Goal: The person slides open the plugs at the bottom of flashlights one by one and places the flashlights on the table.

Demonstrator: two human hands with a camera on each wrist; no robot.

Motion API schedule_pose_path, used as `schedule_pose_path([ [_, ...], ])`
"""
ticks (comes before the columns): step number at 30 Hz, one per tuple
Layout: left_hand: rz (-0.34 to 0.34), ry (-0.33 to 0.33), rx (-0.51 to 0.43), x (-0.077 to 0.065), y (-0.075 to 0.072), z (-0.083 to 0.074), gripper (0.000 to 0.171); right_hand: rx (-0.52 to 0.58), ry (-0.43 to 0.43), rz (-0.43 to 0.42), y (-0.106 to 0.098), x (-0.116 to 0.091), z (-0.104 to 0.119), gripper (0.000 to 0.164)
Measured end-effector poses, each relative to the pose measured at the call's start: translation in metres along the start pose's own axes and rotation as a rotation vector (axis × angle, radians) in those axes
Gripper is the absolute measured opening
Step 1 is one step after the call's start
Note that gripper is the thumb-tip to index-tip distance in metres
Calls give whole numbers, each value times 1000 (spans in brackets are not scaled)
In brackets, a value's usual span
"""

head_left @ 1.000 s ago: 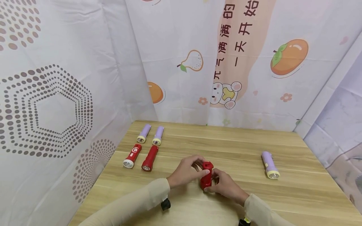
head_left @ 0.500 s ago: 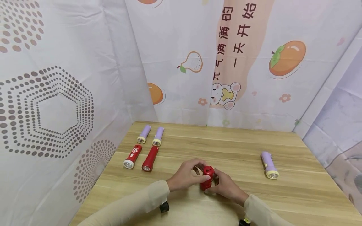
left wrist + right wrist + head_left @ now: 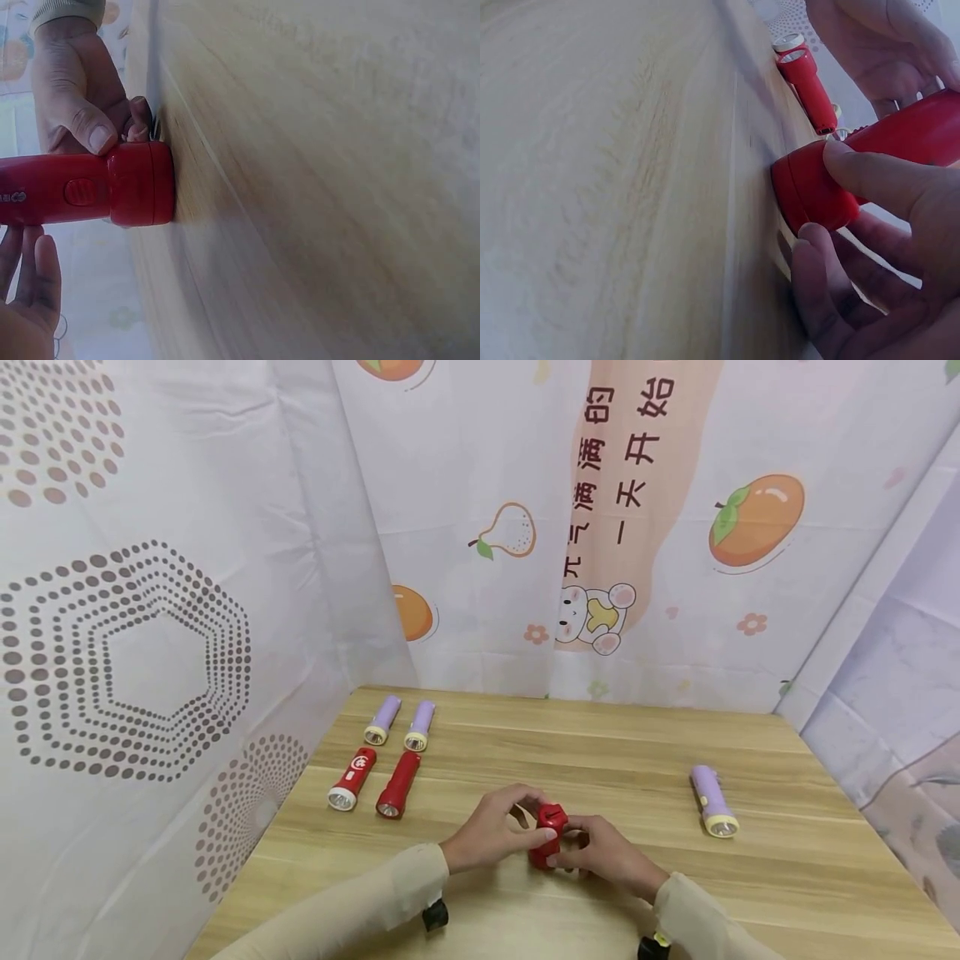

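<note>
A red flashlight [image 3: 552, 817] stands upright on the wooden table, its wide head [image 3: 139, 184] down against the tabletop and its tail end up. My left hand [image 3: 491, 831] holds the upper part of the body between thumb and fingers. Lower down, my right hand [image 3: 611, 856] is at the head; in the right wrist view its thumb [image 3: 859, 172] lies on the red head, and the fingers curve close under it. A slide switch [image 3: 79, 192] shows on the body in the left wrist view. The lens is hidden against the table.
On the left of the table lie two purple flashlights [image 3: 420, 725], a red flashlight with a white head [image 3: 352, 779] and an all-red flashlight [image 3: 399, 783]. Another purple flashlight [image 3: 712, 800] lies at the right. Printed curtains [image 3: 465, 635] surround the table [image 3: 570, 735].
The flashlight's top has come slightly toward me, so it stands more upright. My right hand has eased a little to the right. The head view has tilted up slightly.
</note>
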State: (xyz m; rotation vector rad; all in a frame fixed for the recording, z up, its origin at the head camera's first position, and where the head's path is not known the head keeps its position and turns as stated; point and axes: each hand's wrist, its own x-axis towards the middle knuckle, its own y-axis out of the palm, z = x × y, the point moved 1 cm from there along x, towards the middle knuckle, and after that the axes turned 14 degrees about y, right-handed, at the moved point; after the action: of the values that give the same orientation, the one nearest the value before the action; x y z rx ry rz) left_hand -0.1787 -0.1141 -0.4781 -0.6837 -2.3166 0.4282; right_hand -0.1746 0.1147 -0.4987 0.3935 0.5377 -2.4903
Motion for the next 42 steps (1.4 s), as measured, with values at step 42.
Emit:
schedule_pose_path([
  [42, 95, -192, -184, 14, -16, 3, 17, -63, 37, -37, 0, 6, -3, 44],
])
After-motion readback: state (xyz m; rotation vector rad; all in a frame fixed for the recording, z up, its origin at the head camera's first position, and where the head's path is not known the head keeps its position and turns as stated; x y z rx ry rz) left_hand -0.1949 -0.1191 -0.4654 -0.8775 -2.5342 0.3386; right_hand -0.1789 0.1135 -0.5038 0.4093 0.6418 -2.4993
